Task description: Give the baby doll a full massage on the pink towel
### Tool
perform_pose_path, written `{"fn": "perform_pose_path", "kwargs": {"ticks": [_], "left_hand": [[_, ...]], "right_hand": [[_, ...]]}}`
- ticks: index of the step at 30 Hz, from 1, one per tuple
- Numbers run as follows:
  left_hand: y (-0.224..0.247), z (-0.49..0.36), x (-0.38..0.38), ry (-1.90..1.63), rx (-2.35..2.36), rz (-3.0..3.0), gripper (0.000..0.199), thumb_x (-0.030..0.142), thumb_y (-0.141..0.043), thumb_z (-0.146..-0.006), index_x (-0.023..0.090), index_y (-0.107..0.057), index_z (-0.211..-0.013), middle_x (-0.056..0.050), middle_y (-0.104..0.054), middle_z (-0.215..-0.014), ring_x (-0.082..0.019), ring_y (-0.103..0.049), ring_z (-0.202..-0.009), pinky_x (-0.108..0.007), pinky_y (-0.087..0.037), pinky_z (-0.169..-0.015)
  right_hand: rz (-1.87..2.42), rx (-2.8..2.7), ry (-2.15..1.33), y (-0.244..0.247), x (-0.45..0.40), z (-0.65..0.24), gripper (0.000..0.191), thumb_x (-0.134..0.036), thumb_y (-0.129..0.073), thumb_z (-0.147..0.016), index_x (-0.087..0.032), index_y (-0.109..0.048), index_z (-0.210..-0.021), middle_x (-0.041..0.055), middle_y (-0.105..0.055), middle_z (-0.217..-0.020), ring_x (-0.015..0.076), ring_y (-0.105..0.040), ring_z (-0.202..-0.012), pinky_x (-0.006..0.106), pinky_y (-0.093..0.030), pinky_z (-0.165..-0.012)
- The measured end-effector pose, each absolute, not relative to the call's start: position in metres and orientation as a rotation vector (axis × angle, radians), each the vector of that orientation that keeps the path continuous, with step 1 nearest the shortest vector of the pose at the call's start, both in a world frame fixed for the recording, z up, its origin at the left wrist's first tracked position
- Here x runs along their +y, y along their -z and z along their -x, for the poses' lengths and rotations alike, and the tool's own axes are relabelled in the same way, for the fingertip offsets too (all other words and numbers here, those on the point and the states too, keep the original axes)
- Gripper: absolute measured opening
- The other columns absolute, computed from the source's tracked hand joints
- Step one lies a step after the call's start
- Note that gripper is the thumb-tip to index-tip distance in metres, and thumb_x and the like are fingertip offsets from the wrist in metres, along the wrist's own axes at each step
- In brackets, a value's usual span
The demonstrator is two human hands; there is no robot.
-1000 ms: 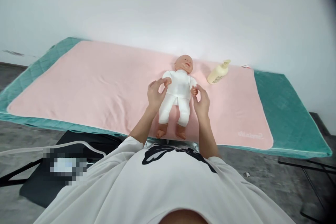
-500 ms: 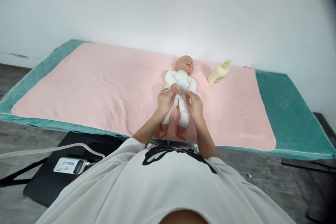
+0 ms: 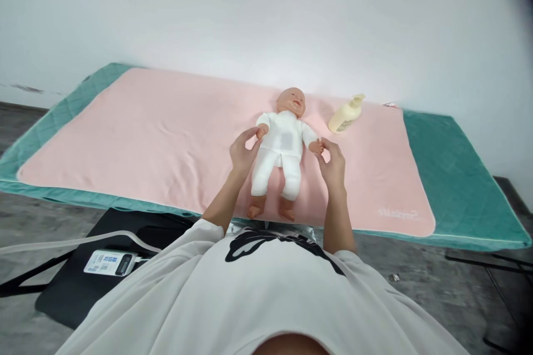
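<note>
A baby doll (image 3: 284,138) with a white cloth body lies on its back on a pink mat (image 3: 200,138), head toward the wall and feet toward me. My left hand (image 3: 245,150) pinches the doll's hand on the left side between thumb and fingers. On the other side, my right hand (image 3: 332,162) grips the doll's other hand the same way. The doll's arms are spread out from its chest, where a greyish square patch shows. Its bare feet rest near the mat's front edge.
A pale yellow pump bottle (image 3: 345,115) stands on the mat, right of the doll's head. Under the mat is a green quilted pad (image 3: 453,177). A black chair (image 3: 75,288) with a white power bank (image 3: 110,263) and cable is at lower left. The wall (image 3: 250,16) borders the far side.
My hands have moved apart, drawing the doll's arms from over its belly out to both sides. The chest patch is now uncovered.
</note>
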State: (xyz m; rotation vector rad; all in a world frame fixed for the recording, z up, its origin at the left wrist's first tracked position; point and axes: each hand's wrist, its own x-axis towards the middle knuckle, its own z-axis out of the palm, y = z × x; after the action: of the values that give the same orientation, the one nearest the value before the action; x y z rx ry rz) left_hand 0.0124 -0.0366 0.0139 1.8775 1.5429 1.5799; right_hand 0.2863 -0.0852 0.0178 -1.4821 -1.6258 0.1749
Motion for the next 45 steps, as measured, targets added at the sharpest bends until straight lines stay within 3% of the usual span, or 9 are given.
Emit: {"fn": "perform_pose_path", "kwargs": {"ticks": [11, 19, 25, 31, 35, 41, 45], "left_hand": [[0.011, 0.057, -0.027, -1.453, 1.801, -1.622, 0.044, 0.029, -0.064, -0.086, 0.018, -0.059, -0.128, -0.009, -0.073, -0.116, -0.02, -0.071, -0.107, -0.035, -0.053, -0.1], [0.022, 0.072, -0.03, -1.086, 2.03, -1.461, 0.037, 0.036, -0.066, -0.082, 0.022, -0.071, -0.116, -0.006, -0.075, -0.112, -0.025, -0.069, -0.107, -0.035, -0.052, -0.095], [0.029, 0.074, -0.027, -0.994, 2.077, -1.609, 0.029, 0.03, -0.059, -0.084, 0.018, -0.075, -0.105, -0.008, -0.075, -0.109, -0.026, -0.068, -0.103, -0.034, -0.05, -0.093], [0.027, 0.072, -0.024, -0.916, 2.148, -1.61, 0.038, 0.033, -0.074, -0.073, 0.018, -0.074, -0.108, -0.009, -0.075, -0.106, -0.032, -0.068, -0.106, -0.04, -0.049, -0.097], [0.024, 0.071, -0.025, -1.023, 2.093, -1.506, 0.036, 0.03, -0.073, -0.074, 0.018, -0.072, -0.108, -0.007, -0.076, -0.101, -0.028, -0.07, -0.1, -0.038, -0.052, -0.092], [0.012, 0.064, -0.021, -1.398, 1.882, -1.615, 0.036, 0.026, -0.071, -0.079, 0.021, -0.068, -0.115, -0.005, -0.074, -0.113, -0.022, -0.068, -0.109, -0.035, -0.051, -0.101], [-0.006, 0.048, -0.01, -1.532, 1.739, -1.753, 0.036, 0.034, -0.067, -0.087, 0.022, -0.067, -0.121, -0.006, -0.072, -0.119, -0.022, -0.068, -0.112, -0.035, -0.05, -0.103]], "right_hand": [[1.728, -1.436, -0.296, 0.021, -0.098, -0.346, 0.051, -0.025, -0.061, -0.079, -0.018, -0.059, -0.129, 0.0143, -0.065, -0.12, 0.0256, -0.065, -0.105, 0.048, -0.054, -0.097], [1.918, -1.391, -0.415, 0.034, -0.102, -0.354, 0.05, -0.034, -0.062, -0.077, -0.013, -0.066, -0.123, 0.0165, -0.067, -0.118, 0.0284, -0.064, -0.104, 0.044, -0.053, -0.095], [1.942, -1.476, -0.347, 0.045, -0.098, -0.359, 0.048, -0.031, -0.056, -0.081, -0.012, -0.065, -0.124, 0.0188, -0.063, -0.126, 0.0317, -0.059, -0.113, 0.049, -0.049, -0.1], [1.926, -1.389, -0.414, 0.043, -0.102, -0.355, 0.053, -0.031, -0.056, -0.083, -0.013, -0.059, -0.132, 0.0188, -0.064, -0.129, 0.0317, -0.058, -0.12, 0.052, -0.047, -0.104], [1.827, -1.187, -0.537, 0.036, -0.104, -0.347, 0.063, -0.03, -0.059, -0.082, -0.017, -0.047, -0.142, 0.0153, -0.067, -0.125, 0.0251, -0.067, -0.11, 0.045, -0.053, -0.099], [1.692, -1.186, -0.346, 0.013, -0.084, -0.344, 0.059, -0.039, -0.066, -0.08, -0.018, -0.053, -0.134, 0.0125, -0.069, -0.12, 0.024, -0.068, -0.109, 0.044, -0.054, -0.1], [1.538, -1.277, -0.269, -0.009, -0.065, -0.33, 0.052, -0.041, -0.064, -0.084, -0.02, -0.054, -0.132, 0.01, -0.069, -0.121, 0.0226, -0.068, -0.112, 0.045, -0.053, -0.102]]}}
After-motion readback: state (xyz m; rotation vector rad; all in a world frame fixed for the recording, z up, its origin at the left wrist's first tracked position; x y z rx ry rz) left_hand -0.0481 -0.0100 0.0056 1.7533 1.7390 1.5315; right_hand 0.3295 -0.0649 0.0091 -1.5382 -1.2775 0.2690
